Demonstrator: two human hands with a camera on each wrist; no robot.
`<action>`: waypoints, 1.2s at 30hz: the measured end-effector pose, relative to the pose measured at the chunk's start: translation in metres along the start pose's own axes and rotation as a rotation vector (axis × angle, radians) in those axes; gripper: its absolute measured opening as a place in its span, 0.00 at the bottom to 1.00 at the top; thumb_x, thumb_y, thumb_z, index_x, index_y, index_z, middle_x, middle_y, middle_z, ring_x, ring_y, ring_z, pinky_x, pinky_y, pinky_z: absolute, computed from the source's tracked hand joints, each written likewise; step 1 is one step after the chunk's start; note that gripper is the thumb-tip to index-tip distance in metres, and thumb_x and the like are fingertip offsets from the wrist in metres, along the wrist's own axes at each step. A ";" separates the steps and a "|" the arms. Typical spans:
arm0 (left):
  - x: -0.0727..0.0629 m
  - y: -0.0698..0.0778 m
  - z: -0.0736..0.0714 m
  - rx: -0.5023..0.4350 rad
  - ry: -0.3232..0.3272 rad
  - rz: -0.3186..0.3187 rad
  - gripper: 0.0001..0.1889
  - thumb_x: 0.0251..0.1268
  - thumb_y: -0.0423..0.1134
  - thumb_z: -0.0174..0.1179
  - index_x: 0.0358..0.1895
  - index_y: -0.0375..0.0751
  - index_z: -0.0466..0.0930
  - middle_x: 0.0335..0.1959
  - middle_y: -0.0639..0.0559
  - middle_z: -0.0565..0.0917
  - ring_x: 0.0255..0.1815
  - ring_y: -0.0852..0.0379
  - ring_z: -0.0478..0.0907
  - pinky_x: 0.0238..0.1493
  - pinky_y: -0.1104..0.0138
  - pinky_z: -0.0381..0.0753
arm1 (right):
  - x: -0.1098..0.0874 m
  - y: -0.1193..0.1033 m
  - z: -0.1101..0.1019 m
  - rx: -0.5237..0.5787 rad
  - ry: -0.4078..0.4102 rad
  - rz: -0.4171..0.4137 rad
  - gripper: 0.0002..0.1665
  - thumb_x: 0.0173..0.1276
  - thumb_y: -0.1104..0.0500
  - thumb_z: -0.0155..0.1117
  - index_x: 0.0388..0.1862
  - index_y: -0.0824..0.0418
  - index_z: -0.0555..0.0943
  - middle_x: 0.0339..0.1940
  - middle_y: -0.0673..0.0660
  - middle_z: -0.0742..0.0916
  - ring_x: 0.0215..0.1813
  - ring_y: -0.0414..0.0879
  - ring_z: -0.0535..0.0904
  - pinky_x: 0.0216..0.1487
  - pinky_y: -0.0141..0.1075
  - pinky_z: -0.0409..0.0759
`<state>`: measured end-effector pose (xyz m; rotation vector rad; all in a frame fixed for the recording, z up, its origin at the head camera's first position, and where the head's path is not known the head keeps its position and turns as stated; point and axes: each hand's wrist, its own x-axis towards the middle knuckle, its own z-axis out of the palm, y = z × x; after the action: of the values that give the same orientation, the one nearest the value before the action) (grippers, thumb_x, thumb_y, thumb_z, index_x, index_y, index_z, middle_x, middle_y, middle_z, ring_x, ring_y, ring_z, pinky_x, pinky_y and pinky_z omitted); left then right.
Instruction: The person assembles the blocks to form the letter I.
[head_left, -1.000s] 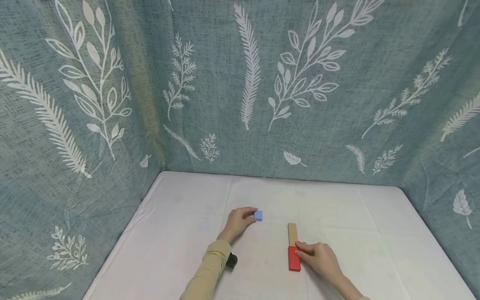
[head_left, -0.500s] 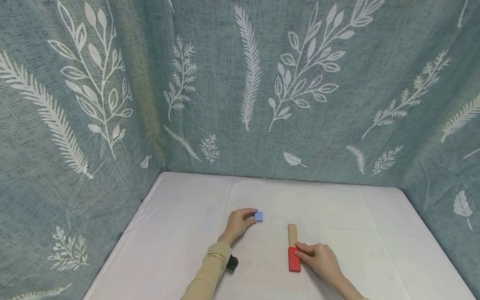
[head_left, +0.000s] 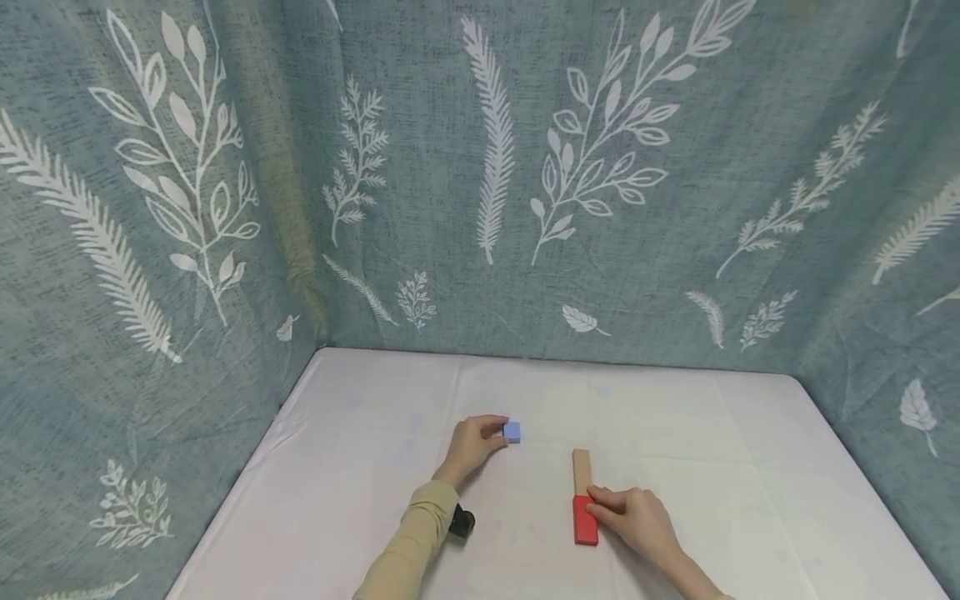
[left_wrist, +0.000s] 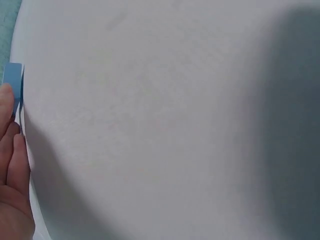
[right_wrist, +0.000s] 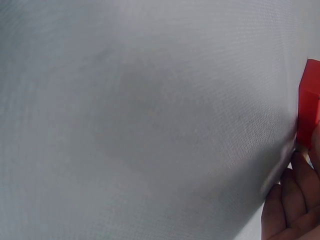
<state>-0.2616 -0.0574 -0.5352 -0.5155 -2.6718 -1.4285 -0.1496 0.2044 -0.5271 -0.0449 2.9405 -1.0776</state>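
In the head view my left hand (head_left: pixel 468 446) pinches a small blue block (head_left: pixel 512 432) between thumb and fingers, low at the white table's middle. The left wrist view has the same blue block (left_wrist: pixel 13 80) at its left edge, the thumb against it. My right hand (head_left: pixel 637 520) pinches a red rectangular block (head_left: pixel 585 527) near its far end. A narrow tan wooden block (head_left: pixel 581 471) lies in line with the red one, end to end, pointing away from me. In the right wrist view the red block (right_wrist: pixel 309 100) shows at the right edge, partly behind the fingers.
A white cloth covers the table (head_left: pixel 697 450). Green-blue curtains (head_left: pixel 420 167) with white leaf prints stand behind it and at both sides. A dark device (head_left: pixel 462 522) sits at the left wrist, by a beige sleeve (head_left: pixel 408 542).
The whole head view has shifted slightly to the left. Both hands and the blocks keep their places relative to the table.
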 end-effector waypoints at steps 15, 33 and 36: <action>0.017 0.018 -0.012 -0.108 0.040 0.043 0.15 0.56 0.26 0.64 0.49 0.30 0.82 0.49 0.37 0.84 0.53 0.41 0.81 0.55 0.57 0.81 | 0.001 0.000 0.000 0.001 0.015 -0.003 0.17 0.54 0.52 0.73 0.43 0.54 0.88 0.43 0.52 0.89 0.51 0.51 0.84 0.47 0.44 0.84; 0.040 0.047 -0.020 -0.067 0.081 0.024 0.17 0.54 0.30 0.67 0.49 0.33 0.83 0.49 0.40 0.85 0.52 0.45 0.82 0.54 0.60 0.83 | 0.001 0.000 0.001 0.006 -0.002 -0.011 0.18 0.55 0.52 0.72 0.45 0.54 0.87 0.44 0.52 0.89 0.51 0.50 0.84 0.49 0.44 0.84; 0.043 0.053 -0.016 -0.062 0.081 0.038 0.17 0.53 0.30 0.67 0.49 0.33 0.83 0.48 0.39 0.85 0.51 0.45 0.82 0.53 0.61 0.83 | 0.001 0.000 0.001 0.002 -0.007 -0.005 0.18 0.55 0.52 0.72 0.45 0.54 0.87 0.44 0.53 0.89 0.52 0.50 0.84 0.49 0.44 0.84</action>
<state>-0.2868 -0.0322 -0.4746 -0.4982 -2.5486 -1.4931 -0.1502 0.2036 -0.5276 -0.0556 2.9347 -1.0788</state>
